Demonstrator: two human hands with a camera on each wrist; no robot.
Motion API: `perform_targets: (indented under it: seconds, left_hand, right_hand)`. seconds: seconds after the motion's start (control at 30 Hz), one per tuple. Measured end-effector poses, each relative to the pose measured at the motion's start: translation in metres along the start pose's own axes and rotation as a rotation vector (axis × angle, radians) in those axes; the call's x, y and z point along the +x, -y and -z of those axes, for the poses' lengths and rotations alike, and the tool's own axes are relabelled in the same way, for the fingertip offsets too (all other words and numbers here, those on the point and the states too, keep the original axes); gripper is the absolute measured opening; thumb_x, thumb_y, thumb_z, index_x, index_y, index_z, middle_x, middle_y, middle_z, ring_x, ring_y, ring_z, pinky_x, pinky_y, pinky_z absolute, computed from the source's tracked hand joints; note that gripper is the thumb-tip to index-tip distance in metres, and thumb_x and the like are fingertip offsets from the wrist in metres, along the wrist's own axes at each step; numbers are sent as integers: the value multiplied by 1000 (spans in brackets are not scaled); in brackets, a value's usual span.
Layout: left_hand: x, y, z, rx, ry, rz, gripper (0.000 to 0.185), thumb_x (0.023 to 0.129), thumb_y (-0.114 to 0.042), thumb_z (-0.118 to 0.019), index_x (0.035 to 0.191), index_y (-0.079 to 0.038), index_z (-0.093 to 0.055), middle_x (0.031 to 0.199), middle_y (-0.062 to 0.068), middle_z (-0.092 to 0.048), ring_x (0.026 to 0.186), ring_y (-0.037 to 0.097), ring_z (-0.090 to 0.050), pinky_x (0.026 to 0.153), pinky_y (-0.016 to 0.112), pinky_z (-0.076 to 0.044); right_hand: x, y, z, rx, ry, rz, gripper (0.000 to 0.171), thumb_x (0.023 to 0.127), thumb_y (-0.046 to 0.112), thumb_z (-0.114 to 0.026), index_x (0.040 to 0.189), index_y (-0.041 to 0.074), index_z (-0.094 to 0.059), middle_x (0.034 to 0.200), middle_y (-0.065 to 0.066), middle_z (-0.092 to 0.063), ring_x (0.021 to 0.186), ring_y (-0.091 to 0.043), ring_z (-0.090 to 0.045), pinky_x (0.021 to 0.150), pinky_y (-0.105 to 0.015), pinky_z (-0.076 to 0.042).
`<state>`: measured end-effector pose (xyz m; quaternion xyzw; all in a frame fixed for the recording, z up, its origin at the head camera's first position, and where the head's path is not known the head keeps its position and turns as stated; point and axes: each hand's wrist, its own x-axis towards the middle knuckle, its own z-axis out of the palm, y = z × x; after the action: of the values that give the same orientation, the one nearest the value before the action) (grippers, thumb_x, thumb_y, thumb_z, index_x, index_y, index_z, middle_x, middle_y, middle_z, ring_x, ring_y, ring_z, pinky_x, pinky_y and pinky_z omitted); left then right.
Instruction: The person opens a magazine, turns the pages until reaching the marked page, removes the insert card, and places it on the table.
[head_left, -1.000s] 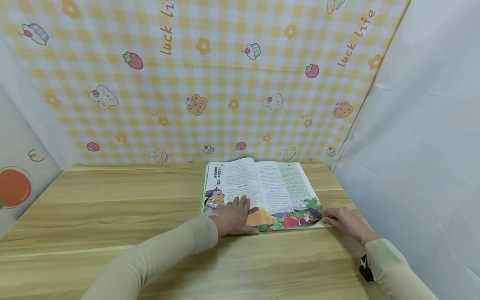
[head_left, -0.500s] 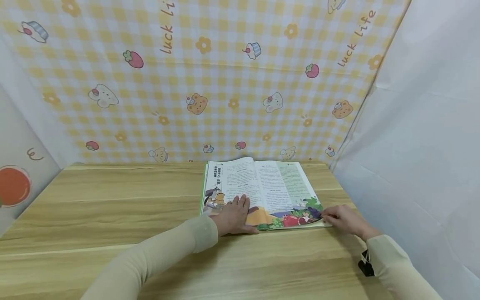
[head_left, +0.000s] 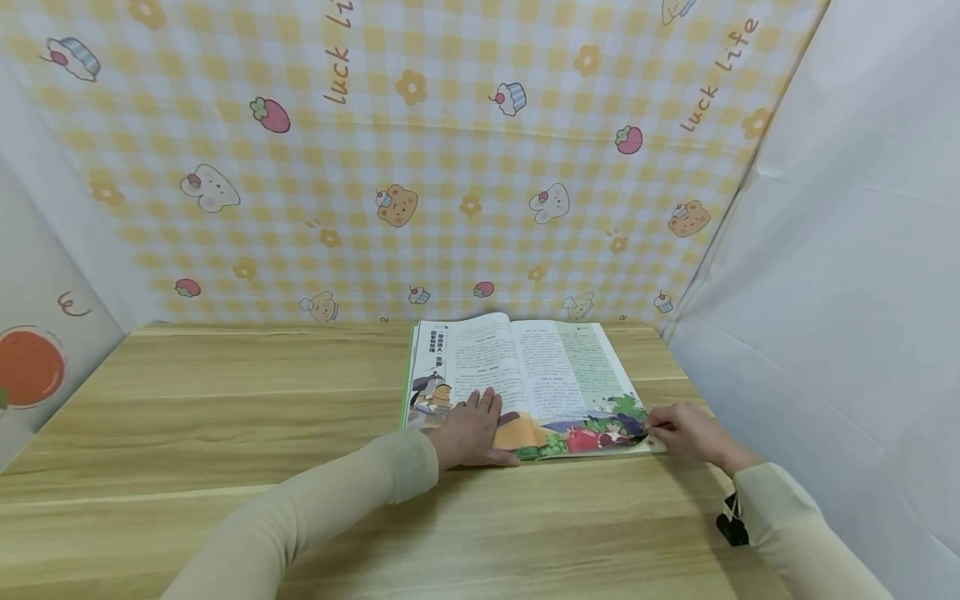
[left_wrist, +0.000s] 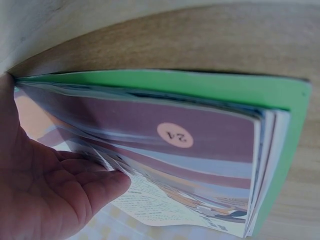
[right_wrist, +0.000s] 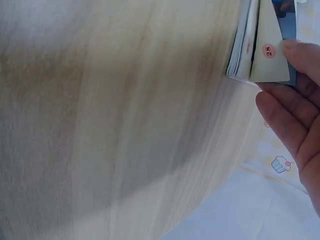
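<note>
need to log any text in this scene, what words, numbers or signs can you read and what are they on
"luck life", printed twice on the checked yellow backdrop
"24" in a pink circle on a page corner of the book, seen upside down in the left wrist view
"28" in a pink circle on the lifted page corner at the right hand
Printed text on the open pages: too small to read

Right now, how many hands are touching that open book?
2. The left hand lies flat on the book's left page; the right hand pinches the right page's near corner.
</note>
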<state>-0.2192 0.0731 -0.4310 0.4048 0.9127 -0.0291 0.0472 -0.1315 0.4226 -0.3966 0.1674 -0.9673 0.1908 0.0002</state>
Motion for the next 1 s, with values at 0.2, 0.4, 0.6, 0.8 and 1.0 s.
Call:
perform_targets:
  seconds: [0.2,0.4,0.6,0.8,1.0]
  left_hand:
    - [0,0,1,-3,14,6,105,78,-78,-44,145,1,-27,150,19,-30,134,35,-36,97,41,-46]
    - [-1,-1,1,-11,36,12,105,79,-77,-43,147,0,-24,152,19,-26,136,34,-33,99,41,-44]
    - [-3,-1,1,-61,22,-6,99,81,-74,-45,151,-8,-18,153,20,-22,137,38,-30,100,44,-42]
    - [-5,0,-2,-149,-11,-33,98,83,-71,-45,152,-9,-14,155,21,-14,140,40,-21,105,47,-36]
    - [0,0,-4,-158,-57,-60,97,86,-71,-40,152,-8,-9,158,16,-4,144,35,-8,113,45,-25]
  right_hand:
    - [2,2,3,36,-21,-19,12,86,-1,-61,81,7,-70,71,1,-66,57,6,-44,52,-20,-41]
    - [4,2,-1,-53,-34,-32,12,83,-2,-64,81,9,-69,76,-1,-68,66,-3,-58,60,-24,-50]
    - [0,-1,-11,-149,-50,-42,18,82,-5,-63,84,12,-69,83,1,-69,76,-17,-65,65,-30,-52]
    - [-3,-3,-17,-205,-95,-99,14,84,-2,-64,91,8,-71,88,-3,-71,82,-24,-67,70,-39,-54]
    - [-6,-4,-19,-289,-167,-112,14,86,5,-64,96,9,-72,94,-6,-72,86,-29,-68,74,-45,-53]
